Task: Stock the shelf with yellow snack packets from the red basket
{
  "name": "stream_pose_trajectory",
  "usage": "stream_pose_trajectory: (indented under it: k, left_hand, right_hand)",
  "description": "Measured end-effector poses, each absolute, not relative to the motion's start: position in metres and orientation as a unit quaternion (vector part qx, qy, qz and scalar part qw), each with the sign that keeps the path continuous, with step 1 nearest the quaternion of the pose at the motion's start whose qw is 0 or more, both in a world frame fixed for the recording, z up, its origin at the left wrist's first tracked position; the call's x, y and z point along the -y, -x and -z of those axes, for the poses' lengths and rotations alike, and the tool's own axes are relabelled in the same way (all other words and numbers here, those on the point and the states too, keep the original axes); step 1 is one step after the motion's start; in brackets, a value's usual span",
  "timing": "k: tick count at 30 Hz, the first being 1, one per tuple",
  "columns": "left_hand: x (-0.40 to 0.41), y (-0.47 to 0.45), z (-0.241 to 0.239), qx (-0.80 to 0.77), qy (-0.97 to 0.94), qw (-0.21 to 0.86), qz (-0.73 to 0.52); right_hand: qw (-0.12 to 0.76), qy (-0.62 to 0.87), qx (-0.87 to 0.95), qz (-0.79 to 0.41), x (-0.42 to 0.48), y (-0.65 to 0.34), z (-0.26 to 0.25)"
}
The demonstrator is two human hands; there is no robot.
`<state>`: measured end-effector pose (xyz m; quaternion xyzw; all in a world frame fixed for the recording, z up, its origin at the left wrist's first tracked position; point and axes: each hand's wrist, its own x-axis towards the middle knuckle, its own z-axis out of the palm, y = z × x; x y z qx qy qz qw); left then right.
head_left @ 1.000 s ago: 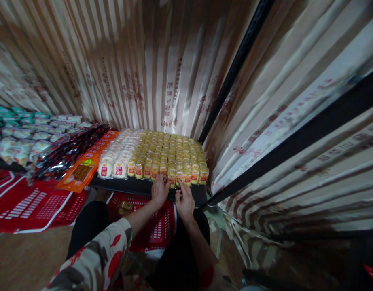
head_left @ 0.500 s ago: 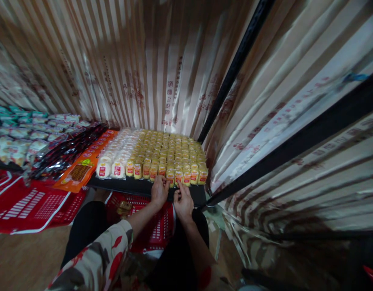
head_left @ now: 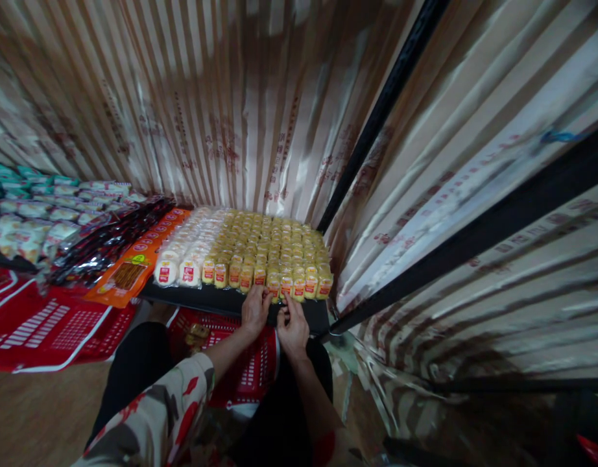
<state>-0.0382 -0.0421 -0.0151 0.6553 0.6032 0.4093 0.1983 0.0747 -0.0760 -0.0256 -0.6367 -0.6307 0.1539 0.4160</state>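
Small yellow wrapped cakes (head_left: 274,250) with red-and-yellow labels stand in tight rows at the right end of a black shelf (head_left: 196,298). My left hand (head_left: 255,311) is at the front row, its slightly bent fingertips against the lower front of the packs. Beside it, my right hand (head_left: 293,327) has its index finger stretched toward a front pack, the thumb apart from it. Neither hand visibly holds anything, though the left fingertips are partly hidden. White wrapped cakes (head_left: 182,250) adjoin the yellow ones on the left.
Left of the cakes lie an orange snack packet (head_left: 128,269), dark shiny packets (head_left: 104,243) and white-and-green packs (head_left: 41,201). Red baskets (head_left: 60,324) stand below the shelf; another (head_left: 253,370) sits between my legs. Black posts (head_left: 377,110) and striped curtain-like sheeting (head_left: 260,97) enclose the shelf.
Both hands have shifted very slightly at the front row, and the right index finger stays near the packs. The camera view has moved a little. The packs look unchanged.
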Motion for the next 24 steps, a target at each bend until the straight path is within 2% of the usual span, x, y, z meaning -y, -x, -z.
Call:
stream_pose_trajectory:
  k: [14, 19, 24]
  left_hand:
    - [0.059, 0.052, 0.018, -0.585, -0.686, 0.174, -0.396]
    - [0.08, 0.062, 0.024, -0.562, -0.709, 0.164, -0.393]
    - [0.114, 0.08, 0.037, -0.526, -0.76, 0.199, -0.324]
  right_hand:
    - [0.447, 0.6, 0.649, -0.141, 0.081, -0.079, 0.028]
    - [0.432, 0.613, 0.646, -0.142, 0.079, -0.077, 0.025]
    - [0.429, 0.623, 0.636, -0.153, 0.078, -0.076, 0.02]
